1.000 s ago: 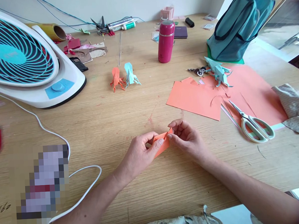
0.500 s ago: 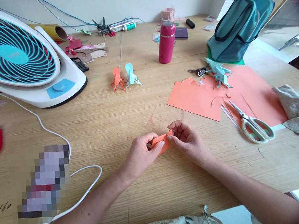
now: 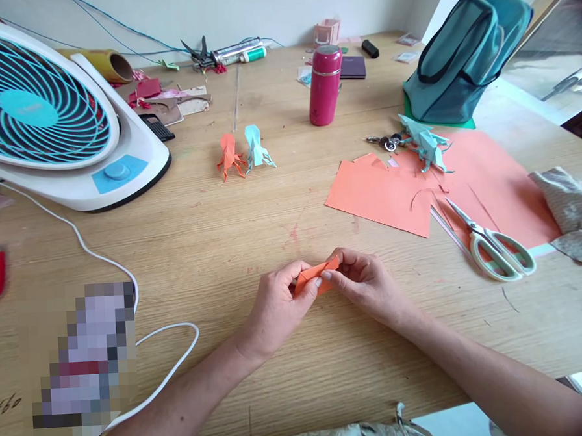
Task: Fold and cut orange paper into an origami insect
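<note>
A small folded piece of orange paper (image 3: 313, 274) is held between my two hands, just above the wooden table. My left hand (image 3: 280, 304) pinches its left part, thumb on the near face. At the other end my right hand (image 3: 367, 282) grips the paper between thumb and fingers, the two thumb tips close together. Creases run across the paper; its far side is hidden by my fingers. Farther back stand an orange folded-paper figure (image 3: 228, 156) and a light blue one (image 3: 255, 147), both with thin legs.
Scissors (image 3: 487, 237) lie on orange paper sheets (image 3: 382, 190) to the right, near another light blue paper figure (image 3: 426, 144). A pink flask (image 3: 325, 86) and a teal bag (image 3: 453, 60) stand behind. To the left are a fan (image 3: 71, 125) and a white cable (image 3: 172, 367).
The fingers of my right hand have lowered and closed onto the right end of the orange paper. My left hand keeps its hold with little movement.
</note>
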